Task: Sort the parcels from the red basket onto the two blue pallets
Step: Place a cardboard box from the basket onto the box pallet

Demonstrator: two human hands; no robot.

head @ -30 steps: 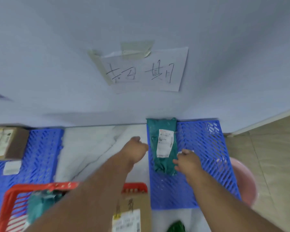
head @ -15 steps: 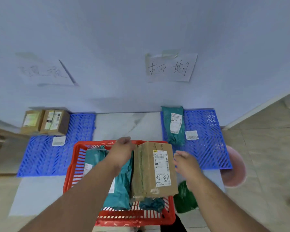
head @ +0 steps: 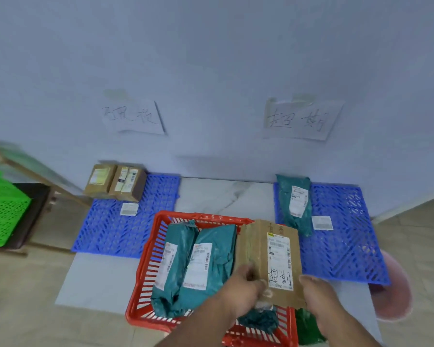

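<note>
Both hands' fingers [head: 254,272] grip cardboard parcel [head: 268,261].

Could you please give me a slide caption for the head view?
Both hands, left and right, grip a cardboard parcel over the red basket.

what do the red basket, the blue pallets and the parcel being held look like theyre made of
Red basket: likely rigid moulded plastic, with slotted walls and even colour.
Blue pallets: probably plastic too, with a moulded lattice grid and a slight sheen.
Brown parcel, gripped by the left hand and right hand: seems matte cardboard, with flat creased faces and a white paper label.
</note>
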